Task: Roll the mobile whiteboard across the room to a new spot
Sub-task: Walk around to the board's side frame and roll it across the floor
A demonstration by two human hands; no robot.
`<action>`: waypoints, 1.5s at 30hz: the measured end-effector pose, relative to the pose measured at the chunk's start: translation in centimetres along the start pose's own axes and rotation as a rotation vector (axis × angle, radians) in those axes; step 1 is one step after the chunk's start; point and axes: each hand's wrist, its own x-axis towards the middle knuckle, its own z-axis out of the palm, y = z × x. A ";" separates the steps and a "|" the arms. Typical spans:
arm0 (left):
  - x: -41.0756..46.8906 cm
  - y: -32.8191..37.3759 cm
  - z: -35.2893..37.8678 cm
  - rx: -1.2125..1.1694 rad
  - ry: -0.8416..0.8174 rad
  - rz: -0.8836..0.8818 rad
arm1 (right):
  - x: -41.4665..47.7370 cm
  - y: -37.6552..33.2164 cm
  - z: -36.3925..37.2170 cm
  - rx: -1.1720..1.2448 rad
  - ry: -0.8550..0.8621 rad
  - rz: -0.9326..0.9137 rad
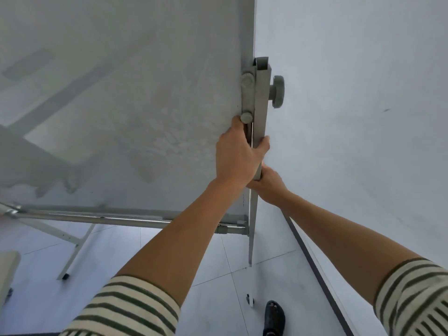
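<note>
The mobile whiteboard (126, 105) fills the left and middle of the view, its grey-white face smudged. Its right upright post (261, 93) carries a round locking knob (277, 91). My left hand (238, 154) is wrapped around the post and the board's right edge just below the pivot bracket. My right hand (269, 184) grips the same post right underneath, partly hidden behind my left wrist. A metal tray rail (97, 218) runs along the board's bottom edge. A small caster (249, 299) of the stand shows on the floor near my foot.
A white wall (363, 117) stands close on the right, with a dark baseboard (315, 258) running along the tiled floor (145, 258). A slanted white stand leg (72, 251) is at lower left. A pale rounded object (7, 270) sits at the left edge. My dark shoe (274, 316) is below.
</note>
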 end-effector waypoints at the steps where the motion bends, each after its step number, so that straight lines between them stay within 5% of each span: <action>1: -1.2 0.5 -0.1 -0.011 -0.010 0.014 | -1.4 0.3 -0.1 -0.001 0.012 0.020; 17: -21.6 12.1 -1.2 -0.008 -0.147 0.130 | -25.8 5.3 -3.9 0.062 0.168 0.149; 26: -33.1 18.3 -4.2 0.023 -0.219 0.084 | -39.1 8.5 -5.2 0.036 0.118 0.143; 35: -42.2 25.6 -9.0 0.203 -0.160 0.280 | -51.5 10.9 -5.7 0.024 0.132 0.182; 45: -53.8 28.5 -11.2 0.040 -0.200 0.372 | -65.0 11.4 -4.2 0.073 0.246 0.268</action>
